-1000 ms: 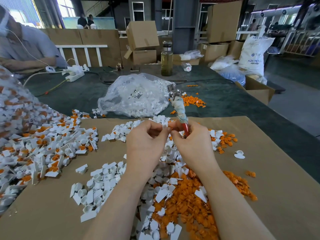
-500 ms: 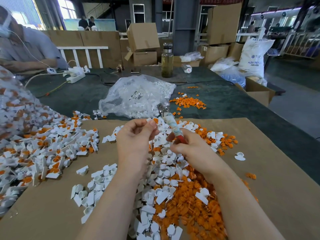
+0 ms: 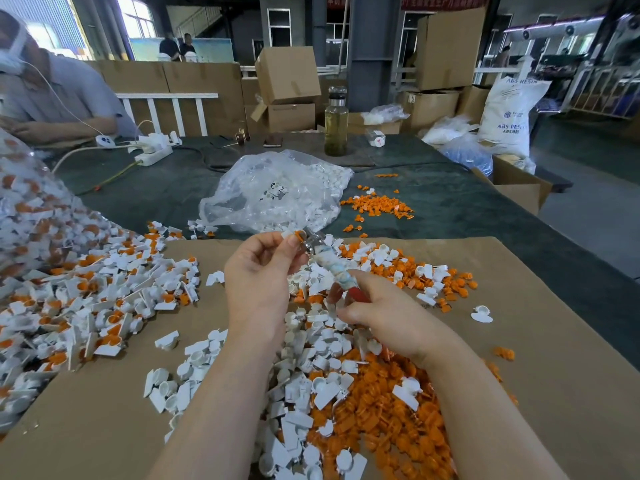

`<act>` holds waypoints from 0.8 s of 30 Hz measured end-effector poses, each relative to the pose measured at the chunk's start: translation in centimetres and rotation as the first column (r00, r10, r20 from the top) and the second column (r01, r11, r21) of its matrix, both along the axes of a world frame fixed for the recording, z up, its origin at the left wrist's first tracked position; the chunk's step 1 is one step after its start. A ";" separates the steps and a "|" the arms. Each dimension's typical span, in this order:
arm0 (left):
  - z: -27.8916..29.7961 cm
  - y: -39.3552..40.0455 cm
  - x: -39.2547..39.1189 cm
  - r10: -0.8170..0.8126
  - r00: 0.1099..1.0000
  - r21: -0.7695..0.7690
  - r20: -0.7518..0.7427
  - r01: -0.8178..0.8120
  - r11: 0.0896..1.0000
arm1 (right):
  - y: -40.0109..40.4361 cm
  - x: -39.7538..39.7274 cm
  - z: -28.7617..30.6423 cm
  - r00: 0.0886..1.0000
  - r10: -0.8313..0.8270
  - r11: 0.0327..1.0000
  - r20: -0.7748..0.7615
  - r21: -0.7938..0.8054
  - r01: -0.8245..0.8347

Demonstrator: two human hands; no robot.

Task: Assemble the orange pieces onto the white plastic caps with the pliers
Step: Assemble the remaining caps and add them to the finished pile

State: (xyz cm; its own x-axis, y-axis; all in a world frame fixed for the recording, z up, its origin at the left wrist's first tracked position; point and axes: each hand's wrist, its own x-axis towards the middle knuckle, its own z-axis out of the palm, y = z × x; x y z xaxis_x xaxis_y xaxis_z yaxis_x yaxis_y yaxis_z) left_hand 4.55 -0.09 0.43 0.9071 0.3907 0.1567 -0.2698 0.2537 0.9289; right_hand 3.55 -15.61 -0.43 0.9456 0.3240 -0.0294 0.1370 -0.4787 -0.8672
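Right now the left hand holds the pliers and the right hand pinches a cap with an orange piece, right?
No, swapped. In the head view the right hand grips the pliers, and the left hand pinches the cap with its orange piece at the pliers' tip.

- A dark green worktop carries a sheet of brown cardboard on its near part.
- A clear plastic bag lies crumpled past the cardboard's far edge.
- A glass bottle of yellowish liquid stands upright at the far side.
- A white power strip lies far left, cables plugged in.
- Cardboard boxes are stacked behind.
- A white resin sack stands far right.
- A seated person leans on the worktop's left end.
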 end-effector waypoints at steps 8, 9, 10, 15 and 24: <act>0.3 -0.1 -0.1 0.013 1.000 -0.025 -0.017 -0.013 1.000 | 0.5 -0.4 0.2 0.995 -0.021 0.998 0.101 -0.049 0.026; 0.3 -0.1 -0.1 0.013 1.000 -0.030 -0.023 -0.013 0.999 | 0.6 -0.4 0.2 0.994 -0.020 0.998 0.111 -0.058 0.027; 0.3 -0.1 -0.1 0.013 1.000 -0.036 -0.027 -0.014 0.999 | 0.6 -0.4 0.2 0.992 -0.023 0.997 0.123 -0.065 0.031; 0.3 -0.1 -0.1 -0.002 0.998 -0.062 -0.064 -0.002 0.998 | 0.7 -0.1 -0.1 0.987 -0.040 0.991 0.155 -0.117 0.059; 0.1 4.4 0.5 -0.055 0.923 -0.552 -0.380 -0.178 0.815 | 0.2 1.0 -1.6 0.926 -0.225 0.945 0.302 -0.166 0.283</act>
